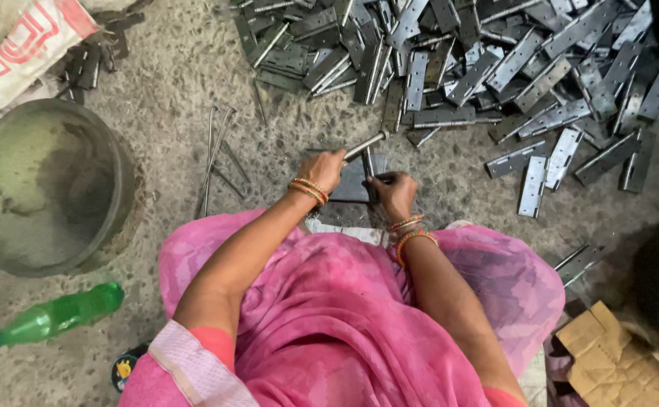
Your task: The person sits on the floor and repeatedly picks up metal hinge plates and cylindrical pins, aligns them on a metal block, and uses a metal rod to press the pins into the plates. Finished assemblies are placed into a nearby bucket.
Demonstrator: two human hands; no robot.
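My left hand (322, 169) grips a short metal rod-like tool (365, 145) that points up and to the right. My right hand (394, 193) is closed on a metal hinge piece (370, 162) that stands upright on a dark flat metal block (350, 185) on the floor. Both hands are close together over that block, just in front of my knees in pink cloth. A large heap of grey metal hinges (465, 60) lies on the floor beyond the hands.
A round metal basin (47, 185) sits at the left. A green plastic bottle (51, 316) lies at the lower left. Thin metal pins (213, 158) lie left of the hands. A sack (21, 45) is top left, torn cardboard (616, 362) lower right.
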